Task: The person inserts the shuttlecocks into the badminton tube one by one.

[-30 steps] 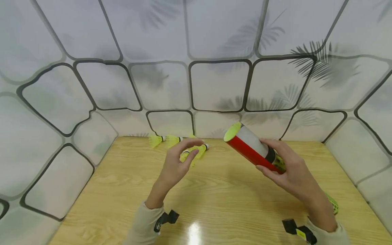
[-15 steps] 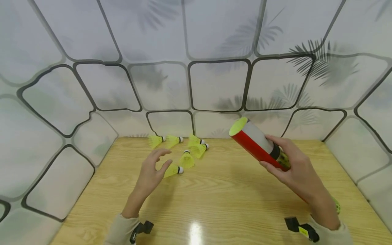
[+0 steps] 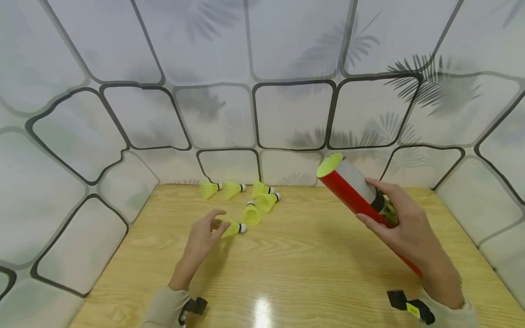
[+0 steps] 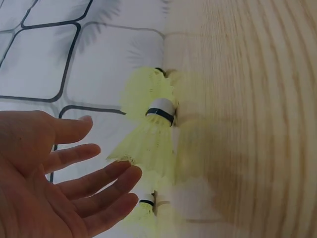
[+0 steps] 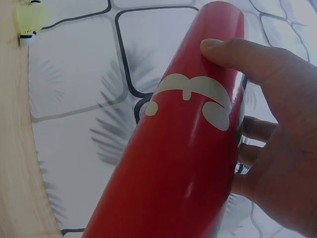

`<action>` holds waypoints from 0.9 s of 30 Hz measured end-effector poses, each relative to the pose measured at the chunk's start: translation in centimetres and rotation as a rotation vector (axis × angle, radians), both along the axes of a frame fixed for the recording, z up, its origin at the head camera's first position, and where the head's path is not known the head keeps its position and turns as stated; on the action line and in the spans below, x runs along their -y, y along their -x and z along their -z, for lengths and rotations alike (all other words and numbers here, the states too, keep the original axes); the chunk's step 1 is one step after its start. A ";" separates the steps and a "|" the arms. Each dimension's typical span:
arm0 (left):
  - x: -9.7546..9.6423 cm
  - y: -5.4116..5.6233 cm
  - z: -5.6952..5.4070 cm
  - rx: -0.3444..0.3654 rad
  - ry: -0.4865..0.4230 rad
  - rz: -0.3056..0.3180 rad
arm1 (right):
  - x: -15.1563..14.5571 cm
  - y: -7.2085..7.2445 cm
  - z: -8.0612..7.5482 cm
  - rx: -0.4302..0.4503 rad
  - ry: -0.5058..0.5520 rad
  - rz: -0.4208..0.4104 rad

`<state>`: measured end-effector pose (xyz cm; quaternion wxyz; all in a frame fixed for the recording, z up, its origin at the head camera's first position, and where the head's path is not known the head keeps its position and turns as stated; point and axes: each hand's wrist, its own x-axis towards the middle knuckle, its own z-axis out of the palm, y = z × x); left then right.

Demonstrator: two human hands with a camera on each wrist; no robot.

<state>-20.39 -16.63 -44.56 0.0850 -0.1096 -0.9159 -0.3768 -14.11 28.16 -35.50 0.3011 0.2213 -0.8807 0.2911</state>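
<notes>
Tilted as it is above the wooden table (image 3: 295, 273), the shuttlecock tube (image 3: 362, 200) shows a glossy red side with pale printed shapes, a light grey panel, a black band and a yellow-green patterned stretch. Its lime-lined mouth (image 3: 330, 164) faces up and to the left. The right hand (image 3: 410, 223) is clamped around the tube, thumb on the red side and fingers wrapped behind.

At the left, the nearest yellow shuttlecock (image 3: 232, 229) lies on its side, its white cork with a dark band pointing right. The left hand (image 3: 202, 232) is at its feathered skirt, thumb and fingers apart and loosely bent; whether the fingertips touch the skirt, I cannot tell. Just behind lies another shuttlecock (image 3: 251, 214), cork away from the person, and four more shuttlecocks (image 3: 268, 201) lie near the table's back edge.
</notes>
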 end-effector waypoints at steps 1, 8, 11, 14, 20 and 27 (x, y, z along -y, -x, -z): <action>-0.1 0.1 0.2 0.008 -0.001 -0.001 | -0.1 0.0 0.0 0.000 0.000 0.009; -0.6 0.6 1.0 0.022 -0.001 0.004 | -0.5 -0.4 0.0 0.003 0.011 0.048; -0.7 0.7 1.2 0.028 -0.014 -0.002 | -0.6 -0.4 0.0 -0.001 0.009 0.050; -0.5 0.8 1.3 0.040 -0.031 -0.002 | -0.5 -0.3 -0.1 -0.009 0.006 0.042; 0.2 0.9 0.8 0.018 -0.064 0.006 | -0.4 -0.3 -0.2 -0.010 -0.002 0.028; 0.7 1.2 -0.3 -0.049 -0.148 -0.011 | -0.3 -0.2 0.0 -0.002 -0.001 0.031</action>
